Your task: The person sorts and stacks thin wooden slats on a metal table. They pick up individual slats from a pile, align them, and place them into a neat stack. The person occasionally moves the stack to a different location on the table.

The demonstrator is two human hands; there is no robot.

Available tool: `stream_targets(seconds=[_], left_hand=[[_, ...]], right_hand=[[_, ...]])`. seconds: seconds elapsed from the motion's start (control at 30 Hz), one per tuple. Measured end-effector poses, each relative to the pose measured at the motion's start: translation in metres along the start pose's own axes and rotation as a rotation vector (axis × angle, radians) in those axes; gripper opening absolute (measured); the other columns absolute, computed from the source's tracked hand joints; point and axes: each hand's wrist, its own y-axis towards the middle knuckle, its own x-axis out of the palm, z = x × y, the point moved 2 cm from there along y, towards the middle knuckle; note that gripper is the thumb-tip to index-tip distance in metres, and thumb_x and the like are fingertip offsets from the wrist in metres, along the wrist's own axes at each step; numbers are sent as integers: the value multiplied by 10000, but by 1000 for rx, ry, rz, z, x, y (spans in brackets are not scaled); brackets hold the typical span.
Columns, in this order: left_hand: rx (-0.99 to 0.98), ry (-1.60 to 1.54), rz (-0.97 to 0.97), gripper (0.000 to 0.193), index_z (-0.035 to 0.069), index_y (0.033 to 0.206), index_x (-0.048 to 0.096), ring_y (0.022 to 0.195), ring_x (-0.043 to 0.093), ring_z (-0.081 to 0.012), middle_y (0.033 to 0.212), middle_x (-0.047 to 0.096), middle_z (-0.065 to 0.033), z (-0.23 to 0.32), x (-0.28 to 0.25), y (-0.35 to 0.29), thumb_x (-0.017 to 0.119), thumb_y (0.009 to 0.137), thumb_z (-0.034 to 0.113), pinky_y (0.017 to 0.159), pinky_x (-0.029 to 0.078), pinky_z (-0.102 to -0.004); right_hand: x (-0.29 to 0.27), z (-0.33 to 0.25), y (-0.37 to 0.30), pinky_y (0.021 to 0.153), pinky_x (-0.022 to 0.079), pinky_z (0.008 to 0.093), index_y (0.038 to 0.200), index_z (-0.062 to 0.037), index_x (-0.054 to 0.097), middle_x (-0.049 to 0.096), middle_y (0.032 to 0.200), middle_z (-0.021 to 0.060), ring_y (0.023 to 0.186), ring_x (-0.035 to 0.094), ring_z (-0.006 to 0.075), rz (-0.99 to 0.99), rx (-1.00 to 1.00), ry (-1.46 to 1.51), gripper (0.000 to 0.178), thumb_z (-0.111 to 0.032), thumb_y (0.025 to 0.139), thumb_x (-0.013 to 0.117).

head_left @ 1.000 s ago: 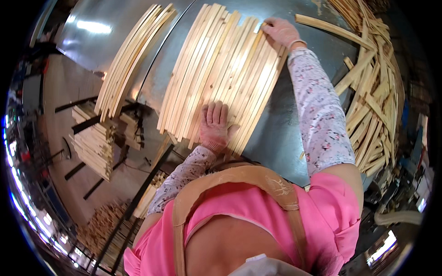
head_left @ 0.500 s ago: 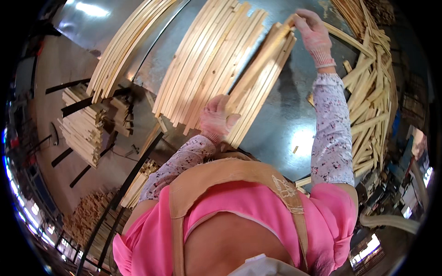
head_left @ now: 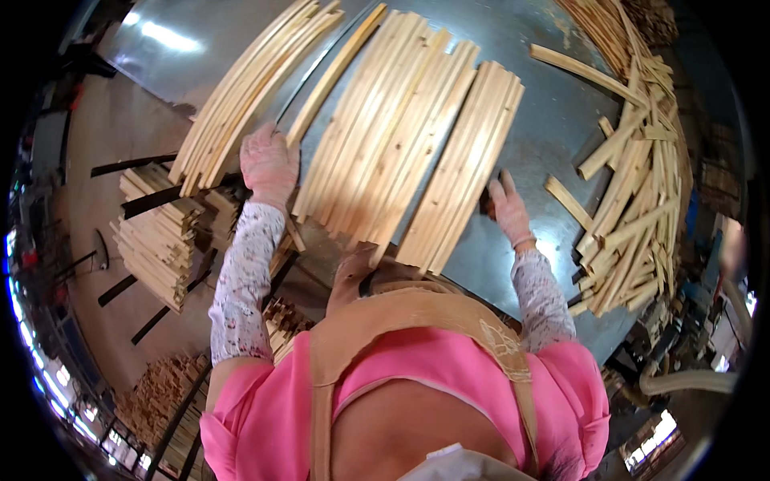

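My left hand point(head_left: 270, 164), in a pale glove, is closed at the near end of a single wooden strip point(head_left: 337, 72). That strip lies slanted between the left stack and a wide row of strips point(head_left: 385, 128). A narrower row of strips point(head_left: 465, 160) sits side by side just right of the wide one. My right hand point(head_left: 509, 210), gloved too, is low over the metal table point(head_left: 529, 152), beside the narrow row. Its fingers point away from me and hold no strip; a dark patch shows by the fingertips.
A curved stack of strips point(head_left: 249, 96) lies at the left on the metal surface. Loose offcuts point(head_left: 634, 216) are heaped along the right side, some jutting inward. More strips point(head_left: 156, 248) rest lower, on dark bars at the left.
The single strip has moved from over the narrow row to the left of the wide row, along with my left hand. My right hand has let go of it and come nearer to me.
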Motion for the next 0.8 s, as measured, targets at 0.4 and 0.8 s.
stream_targets(seconds=[0.4,0.8], left_hand=[[-306,117,-587,1233,124,1728,257,1544,390,-412,1639,430,-219,-139,29,56,800,785,704,1266,348,-498],[-257,-74,-690,1215,74,1702,322,1523,469,-381,1645,479,-227,-178,29,81,668,841,857,1253,389,-432]], right_hand=[[14,-107,31,1054,514,501,1607,-44,376,719,1305,317,1248,668,495,-85,432,368,885,-633,994,621],[15,-225,125,814,563,358,1618,13,427,749,954,138,855,704,260,289,288,711,765,-413,1041,692]])
